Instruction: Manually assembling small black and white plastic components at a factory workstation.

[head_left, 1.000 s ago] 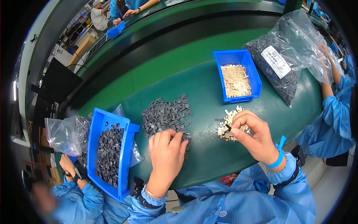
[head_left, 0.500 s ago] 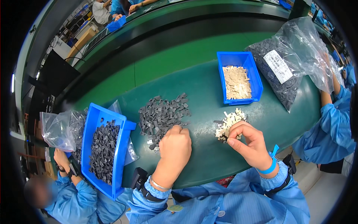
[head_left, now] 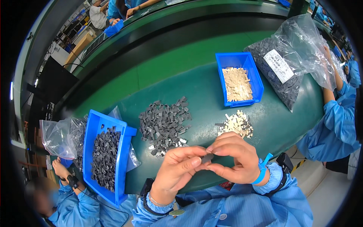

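In front of my body, both hands meet at the fingertips. My left hand [head_left: 180, 169] pinches a small dark grey plastic piece [head_left: 207, 157] between thumb and fingers. Against the top of that piece, my right hand [head_left: 237, 159] closes its thumb and forefinger; whatever they grip is too small to make out. Beyond my left hand lies a loose pile of dark grey plastic pieces [head_left: 164, 120]. A smaller heap of cream strips [head_left: 236, 124], mixed with some dark bits, lies just past my right hand.
A blue bin of dark pieces [head_left: 130, 132] stands at the left, near a clear bag [head_left: 58, 138]. Farther back, another blue bin [head_left: 258, 81] holds cream strips. A large bag of dark parts [head_left: 270, 62] lies right of it. Co-workers' arms [head_left: 332, 125] flank the green table [head_left: 204, 85].
My left hand has left the dark pile with a piece and come toward me. My right hand has moved left from the cream heap, and the two now meet.
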`<state>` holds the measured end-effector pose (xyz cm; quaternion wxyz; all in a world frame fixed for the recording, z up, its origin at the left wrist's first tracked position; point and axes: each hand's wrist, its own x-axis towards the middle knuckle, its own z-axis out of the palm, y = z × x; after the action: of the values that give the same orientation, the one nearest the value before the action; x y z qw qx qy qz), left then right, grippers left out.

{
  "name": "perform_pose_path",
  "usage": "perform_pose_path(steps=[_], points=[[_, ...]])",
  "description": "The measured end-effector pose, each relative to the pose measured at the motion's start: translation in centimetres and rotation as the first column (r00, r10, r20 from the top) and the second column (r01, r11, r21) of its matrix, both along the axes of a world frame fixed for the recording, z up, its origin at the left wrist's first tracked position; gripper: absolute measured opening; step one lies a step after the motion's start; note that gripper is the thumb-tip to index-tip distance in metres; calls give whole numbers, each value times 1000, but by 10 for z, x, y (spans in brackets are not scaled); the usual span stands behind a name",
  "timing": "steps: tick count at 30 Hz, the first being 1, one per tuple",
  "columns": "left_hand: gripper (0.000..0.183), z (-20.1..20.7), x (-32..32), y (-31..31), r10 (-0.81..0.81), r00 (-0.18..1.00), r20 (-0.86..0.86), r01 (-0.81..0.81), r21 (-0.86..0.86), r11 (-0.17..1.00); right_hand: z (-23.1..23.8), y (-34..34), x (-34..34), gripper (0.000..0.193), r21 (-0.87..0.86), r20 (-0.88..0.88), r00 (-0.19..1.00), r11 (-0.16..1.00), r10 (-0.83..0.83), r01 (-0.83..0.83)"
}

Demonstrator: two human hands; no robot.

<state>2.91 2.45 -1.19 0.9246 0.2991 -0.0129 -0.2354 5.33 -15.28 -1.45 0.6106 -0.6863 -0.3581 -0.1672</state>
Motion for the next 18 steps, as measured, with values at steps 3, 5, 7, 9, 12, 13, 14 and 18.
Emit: perform_pose_path(steps=[3,5,7,9,12,13,14,18], points=[[22,-2,-4,-4,-10,998,-67,6,-61,998,-2,3,-3,43,40,47,998,998,-45,44],[22,-8,-7,-8,8,998,-61,-13,-83,996,-3,4,-7,40,49,31,997,997,-66,64],[22,-10,-10,-12,21,998,-55,-26,-103,994,-3,4,-8,37,59,15,996,994,-91,90],[24,-9,-14,-17,100,995,-18,-100,4,995,-6,2,-8,34,-21,166,970,983,-178,184],[26,-10,-23,-29,194,981,7,-194,91,977,-13,0,-5,30,-73,375,910,972,-179,222],[29,-8,-25,-32,240,971,-5,-238,110,965,-12,1,-5,30,-75,374,910,972,-177,220],[29,-7,-26,-32,240,971,-8,-238,108,965,-11,2,-5,30,-102,410,896,968,-168,229],[29,-4,-23,-33,284,959,23,-284,155,946,-9,0,-9,31,-136,407,897,960,-173,247]])
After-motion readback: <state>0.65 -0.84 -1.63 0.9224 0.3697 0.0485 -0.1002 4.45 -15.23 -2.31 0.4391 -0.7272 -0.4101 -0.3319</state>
